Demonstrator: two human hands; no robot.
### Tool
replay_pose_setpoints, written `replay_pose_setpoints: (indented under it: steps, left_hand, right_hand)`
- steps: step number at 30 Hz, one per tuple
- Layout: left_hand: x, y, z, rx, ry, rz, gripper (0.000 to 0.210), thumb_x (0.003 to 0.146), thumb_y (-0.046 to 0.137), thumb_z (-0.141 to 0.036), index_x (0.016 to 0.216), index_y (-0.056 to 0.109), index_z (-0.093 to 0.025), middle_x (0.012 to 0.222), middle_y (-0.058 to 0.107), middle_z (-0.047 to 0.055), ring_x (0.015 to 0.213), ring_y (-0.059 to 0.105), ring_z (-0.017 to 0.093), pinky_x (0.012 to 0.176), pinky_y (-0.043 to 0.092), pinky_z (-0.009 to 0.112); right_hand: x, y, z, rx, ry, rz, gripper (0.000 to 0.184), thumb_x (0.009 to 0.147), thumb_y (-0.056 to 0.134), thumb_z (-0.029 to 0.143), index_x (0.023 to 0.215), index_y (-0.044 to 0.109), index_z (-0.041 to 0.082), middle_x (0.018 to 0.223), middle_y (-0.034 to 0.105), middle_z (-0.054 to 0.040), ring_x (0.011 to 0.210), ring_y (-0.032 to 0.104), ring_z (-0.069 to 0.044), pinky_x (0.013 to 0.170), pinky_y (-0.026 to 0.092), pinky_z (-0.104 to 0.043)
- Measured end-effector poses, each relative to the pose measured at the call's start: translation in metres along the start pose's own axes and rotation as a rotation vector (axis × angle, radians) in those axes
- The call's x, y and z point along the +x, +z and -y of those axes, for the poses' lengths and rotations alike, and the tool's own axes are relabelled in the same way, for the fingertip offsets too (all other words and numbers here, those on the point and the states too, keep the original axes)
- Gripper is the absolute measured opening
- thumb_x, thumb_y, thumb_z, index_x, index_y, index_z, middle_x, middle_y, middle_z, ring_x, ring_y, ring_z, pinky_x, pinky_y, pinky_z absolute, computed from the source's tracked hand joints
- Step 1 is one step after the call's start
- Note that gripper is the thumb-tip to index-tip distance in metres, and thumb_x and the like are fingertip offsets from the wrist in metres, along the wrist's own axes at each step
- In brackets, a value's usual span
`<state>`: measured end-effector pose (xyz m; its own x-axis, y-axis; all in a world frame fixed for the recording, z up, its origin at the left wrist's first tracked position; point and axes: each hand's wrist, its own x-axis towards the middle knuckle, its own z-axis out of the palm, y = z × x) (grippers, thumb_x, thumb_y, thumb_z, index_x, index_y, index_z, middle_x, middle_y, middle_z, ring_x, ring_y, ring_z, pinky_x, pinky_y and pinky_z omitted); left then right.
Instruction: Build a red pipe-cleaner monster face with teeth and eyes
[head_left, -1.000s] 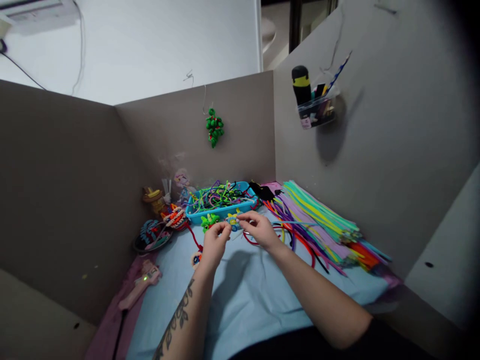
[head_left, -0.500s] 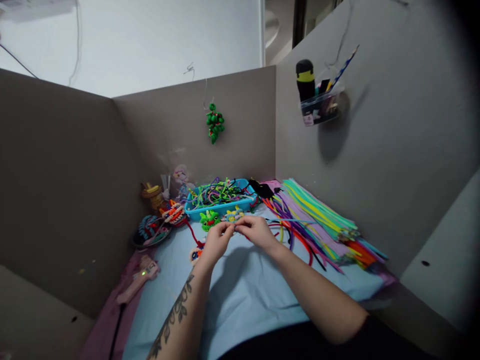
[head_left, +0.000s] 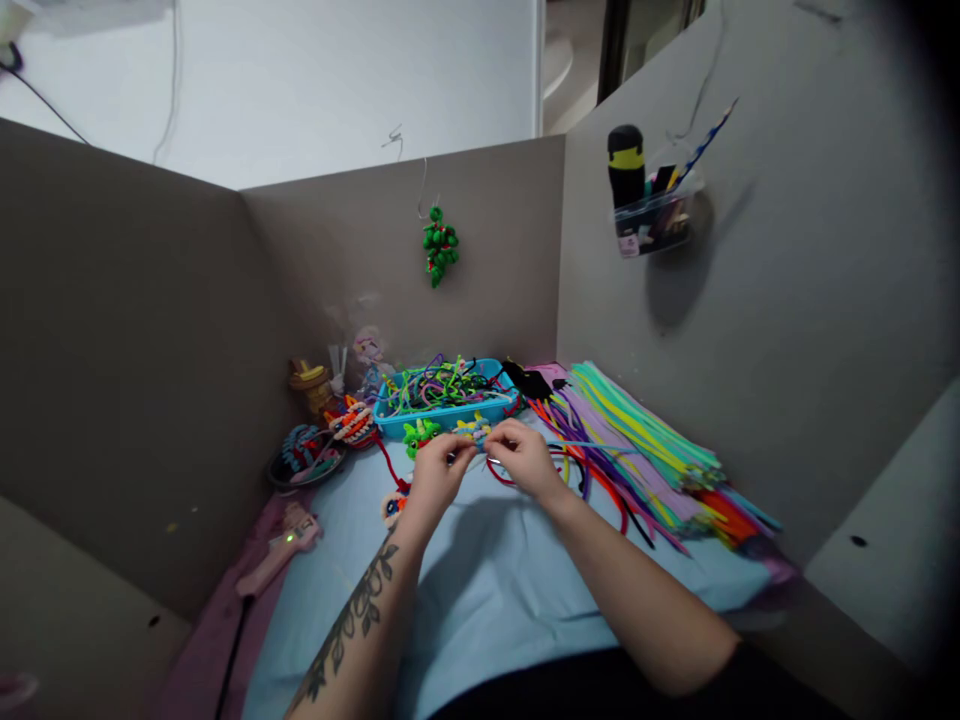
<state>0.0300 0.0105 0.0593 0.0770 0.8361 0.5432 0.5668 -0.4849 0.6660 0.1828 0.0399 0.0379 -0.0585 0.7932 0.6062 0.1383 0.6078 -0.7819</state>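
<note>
My left hand and my right hand are close together above the light blue cloth, fingertips pinched. Between them they hold a light blue pipe cleaner, whose long end sticks out to the right past my right hand. The part at my fingertips is small and mostly hidden. Just behind my fingers sit a green fuzzy figure and a yellow-and-blue fuzzy figure. Near my left wrist lies an orange, white and blue fuzzy piece with a red stem.
A blue tray of tangled pipe cleaners stands at the back. Bundled pipe cleaners spread across the right. On the left are a pink glue gun and a dark bowl. Grey panels surround the table; a clear box hangs right.
My hands have drawn slightly apart, still pinching the pipe cleaner. The whole view has shifted a little, so the surroundings appear further right.
</note>
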Motion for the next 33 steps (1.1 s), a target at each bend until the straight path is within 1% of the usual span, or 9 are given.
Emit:
replay_pose_setpoints:
  steps: [5,9,12,15,19,25,28,31,33]
  left_hand:
    - [0.021,-0.001,-0.041,0.175,0.184,0.009,0.012,0.079,0.058,-0.021,0.077,0.070,-0.020,0.077,0.065,0.004,0.073,0.057,0.015,0.068,0.042,0.025]
    - [0.031,0.009,-0.066,0.304,0.187,0.035,0.016,0.080,0.056,-0.021,0.075,0.071,-0.020,0.072,0.063,0.004,0.067,0.055,0.015,0.065,0.041,0.025]
    - [0.028,0.021,-0.059,0.244,0.146,0.001,0.016,0.079,0.056,-0.023,0.075,0.071,-0.020,0.073,0.066,0.005,0.068,0.057,0.015,0.065,0.042,0.026]
    - [0.020,0.030,-0.041,0.111,0.025,-0.066,0.014,0.076,0.060,-0.027,0.076,0.071,-0.019,0.073,0.068,0.005,0.066,0.059,0.016,0.064,0.043,0.027]
    - [0.010,0.028,-0.026,-0.062,-0.107,-0.092,0.015,0.074,0.061,-0.029,0.073,0.070,-0.017,0.074,0.069,0.005,0.069,0.061,0.017,0.066,0.045,0.028]
    - [-0.002,0.008,-0.013,-0.039,-0.086,-0.143,0.020,0.074,0.059,-0.034,0.068,0.067,-0.017,0.070,0.066,0.004,0.068,0.058,0.016,0.065,0.044,0.026]
    - [-0.008,0.000,-0.001,-0.025,-0.142,-0.129,0.021,0.074,0.058,-0.034,0.069,0.066,-0.016,0.067,0.065,0.004,0.067,0.057,0.016,0.063,0.044,0.026]
    - [-0.014,-0.006,0.010,-0.039,-0.237,-0.037,0.023,0.073,0.056,-0.035,0.067,0.065,-0.015,0.060,0.062,0.002,0.061,0.055,0.016,0.058,0.042,0.025]
    - [-0.017,-0.008,0.016,-0.054,-0.259,-0.006,0.024,0.073,0.055,-0.036,0.067,0.065,-0.015,0.059,0.061,0.002,0.060,0.055,0.016,0.057,0.041,0.025]
  right_hand:
    - [0.009,-0.009,0.000,0.505,0.299,-0.135,0.018,0.060,0.069,0.031,0.061,0.058,0.017,0.054,0.049,0.0040,0.046,0.039,-0.008,0.045,0.032,-0.022]
    - [0.014,-0.015,0.000,0.747,0.402,-0.254,0.026,0.052,0.074,0.031,0.064,0.055,0.018,0.054,0.045,0.0054,0.041,0.033,-0.005,0.038,0.025,-0.020]
    - [0.014,-0.014,-0.002,0.779,0.427,-0.263,0.027,0.052,0.074,0.030,0.064,0.052,0.018,0.056,0.046,0.0048,0.040,0.033,-0.004,0.036,0.024,-0.020]
    - [0.010,-0.006,-0.003,0.794,0.465,-0.266,0.025,0.051,0.072,0.029,0.062,0.052,0.018,0.056,0.047,0.0043,0.040,0.031,-0.004,0.035,0.023,-0.020]
    - [0.004,0.009,0.000,0.821,0.507,-0.288,0.025,0.051,0.072,0.029,0.062,0.054,0.017,0.054,0.046,0.0046,0.040,0.029,-0.003,0.035,0.020,-0.019]
    - [-0.007,0.032,0.001,0.722,0.526,-0.195,0.026,0.056,0.071,0.036,0.061,0.054,0.017,0.053,0.045,0.0045,0.041,0.027,-0.004,0.037,0.018,-0.020]
    - [-0.010,0.037,-0.003,0.552,0.492,-0.092,0.024,0.063,0.066,0.039,0.061,0.055,0.017,0.052,0.045,0.0045,0.043,0.031,-0.006,0.039,0.022,-0.020]
    - [-0.011,0.033,-0.007,0.200,0.212,0.017,0.015,0.070,0.063,0.031,0.065,0.061,0.018,0.063,0.056,0.0001,0.058,0.047,-0.012,0.054,0.039,-0.025]
    - [-0.011,0.028,-0.009,-0.041,-0.022,0.053,0.009,0.075,0.061,0.025,0.070,0.065,0.019,0.074,0.061,-0.0034,0.074,0.053,-0.016,0.070,0.043,-0.030]
